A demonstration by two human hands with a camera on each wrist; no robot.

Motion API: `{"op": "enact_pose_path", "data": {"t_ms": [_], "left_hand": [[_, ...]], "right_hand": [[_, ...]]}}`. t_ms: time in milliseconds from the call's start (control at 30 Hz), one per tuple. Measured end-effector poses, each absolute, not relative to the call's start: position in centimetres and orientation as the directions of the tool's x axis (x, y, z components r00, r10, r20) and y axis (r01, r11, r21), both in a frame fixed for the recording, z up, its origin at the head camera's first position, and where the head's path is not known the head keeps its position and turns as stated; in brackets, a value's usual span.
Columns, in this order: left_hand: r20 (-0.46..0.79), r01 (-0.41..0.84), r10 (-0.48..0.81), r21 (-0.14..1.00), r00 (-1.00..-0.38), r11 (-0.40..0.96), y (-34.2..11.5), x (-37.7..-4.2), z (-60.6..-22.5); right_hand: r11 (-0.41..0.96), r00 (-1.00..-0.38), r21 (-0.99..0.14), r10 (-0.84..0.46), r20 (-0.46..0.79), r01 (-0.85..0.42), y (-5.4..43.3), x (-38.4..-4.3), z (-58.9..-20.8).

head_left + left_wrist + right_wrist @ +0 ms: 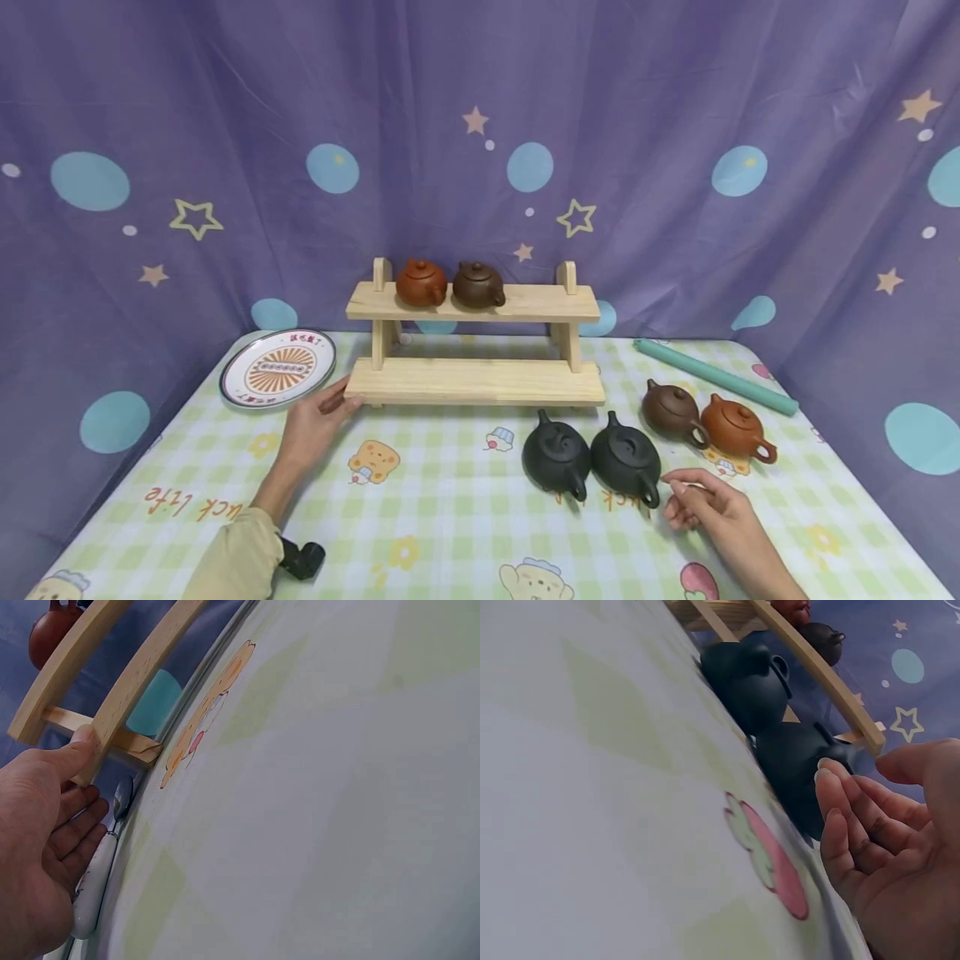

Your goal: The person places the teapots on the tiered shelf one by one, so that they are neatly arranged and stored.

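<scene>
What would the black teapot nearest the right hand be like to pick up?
The black teapot is rounded, so it might rock or roll if knocked over. It looks hard, so it is likely stiff and perhaps breakable. Its projecting handle should probably make gripping easier.

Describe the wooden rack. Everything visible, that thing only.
The wooden rack is pale, grained, apparently unpainted wood: two long horizontal boards, one above the other, joined by two side uprights whose rounded tops rise past the upper board. It stands upright toward the back of the checked tablecloth. An orange-brown teapot and a dark brown teapot sit side by side on the upper board. The left hand holds the lower board's left end.
</scene>
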State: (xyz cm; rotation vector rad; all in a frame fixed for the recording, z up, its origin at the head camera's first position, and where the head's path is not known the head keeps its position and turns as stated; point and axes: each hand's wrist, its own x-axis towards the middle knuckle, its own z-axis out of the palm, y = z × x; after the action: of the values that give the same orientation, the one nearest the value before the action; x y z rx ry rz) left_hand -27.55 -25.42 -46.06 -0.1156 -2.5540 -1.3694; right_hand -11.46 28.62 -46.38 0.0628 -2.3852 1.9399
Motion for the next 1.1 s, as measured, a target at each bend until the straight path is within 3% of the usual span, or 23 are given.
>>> {"op": "enact_pose_path", "data": {"t_ms": [500,1100], "left_hand": [[0.229,0.161,-0.051,0.809,-0.972,0.565,-25.1,-27.6,-45.8],[0.213,0.142,-0.063,0.816,-0.975,0.56,-25.2,-27.5,-45.7]], "right_hand": [[0.186,-0.994,-0.983,-0.111,-0.018,-0.003,28.2,-11.1,-46.5],[0.185,-0.982,-0.978,-0.139,-0.124,0.097,27.5,-11.7,-46.3]]}}
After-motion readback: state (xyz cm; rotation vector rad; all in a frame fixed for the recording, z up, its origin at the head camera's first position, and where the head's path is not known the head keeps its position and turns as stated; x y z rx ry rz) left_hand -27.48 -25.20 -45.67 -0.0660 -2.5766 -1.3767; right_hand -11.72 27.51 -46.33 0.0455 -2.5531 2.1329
